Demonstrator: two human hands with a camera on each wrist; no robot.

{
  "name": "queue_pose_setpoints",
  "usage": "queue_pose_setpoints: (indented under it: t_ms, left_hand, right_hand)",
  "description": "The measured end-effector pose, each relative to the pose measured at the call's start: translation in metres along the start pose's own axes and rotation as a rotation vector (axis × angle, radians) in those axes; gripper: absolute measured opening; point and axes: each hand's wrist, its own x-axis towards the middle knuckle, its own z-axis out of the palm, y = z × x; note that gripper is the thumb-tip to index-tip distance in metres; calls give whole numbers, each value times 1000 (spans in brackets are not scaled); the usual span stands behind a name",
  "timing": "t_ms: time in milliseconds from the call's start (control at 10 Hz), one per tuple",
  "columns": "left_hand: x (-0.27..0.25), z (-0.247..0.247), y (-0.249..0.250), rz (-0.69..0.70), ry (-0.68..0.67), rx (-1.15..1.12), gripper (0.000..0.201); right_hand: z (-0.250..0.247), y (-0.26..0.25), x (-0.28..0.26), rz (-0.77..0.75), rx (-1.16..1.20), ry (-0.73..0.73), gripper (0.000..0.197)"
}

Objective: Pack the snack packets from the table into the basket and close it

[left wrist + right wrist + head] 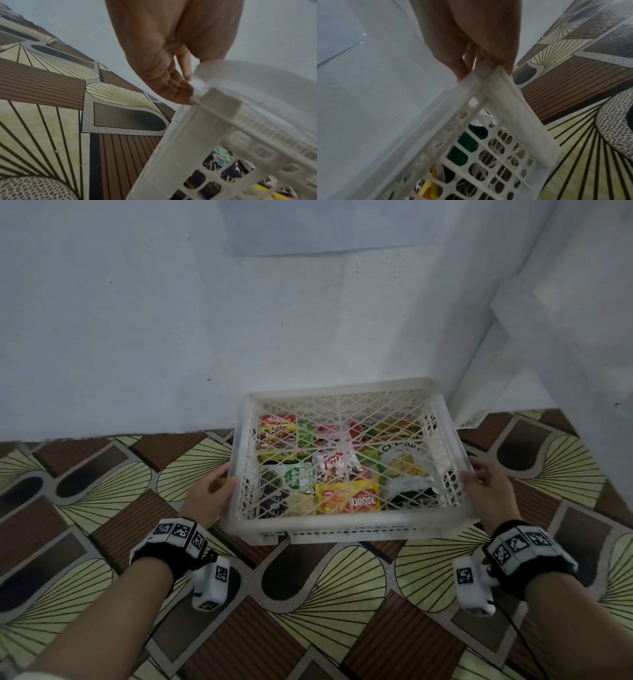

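A white plastic basket (pixel 342 530) stands on the patterned table by the wall, filled with several snack packets, among them a yellow one (pixel 349 499). A white lattice lid (pixel 346 409) lies over the basket's top, and the packets show through it. My left hand (pixel 214 486) grips the lid's left edge. My right hand (pixel 481 477) grips its right edge. In the left wrist view my left hand (pixel 163 75) curls round the white rim (pixel 240 83). In the right wrist view my right hand (pixel 471 51) pinches the rim (pixel 488 77). I cannot tell whether the lid is fully seated.
The tablecloth (pixel 308 594) has a brown and cream pattern, and no loose packets show on it. A pale wall (pixel 239 320) rises right behind the basket, with a corner (pixel 479 371) at the right.
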Motion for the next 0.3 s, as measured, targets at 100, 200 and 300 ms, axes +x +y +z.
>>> queue_pose_setpoints:
  t_ms: [100,200,300]
  left_hand:
    - [2,-1,-3,9,-25,16,45]
    - [3,-3,-5,-26,-20,47,50]
    - [4,-4,-7,-45,39,122,53]
  right_hand:
    - [-1,1,0,-2,7,-6,34]
    - [-1,-6,-5,-5,-40,-3,36]
    - [-5,-16,-13,22,-129,-1,48]
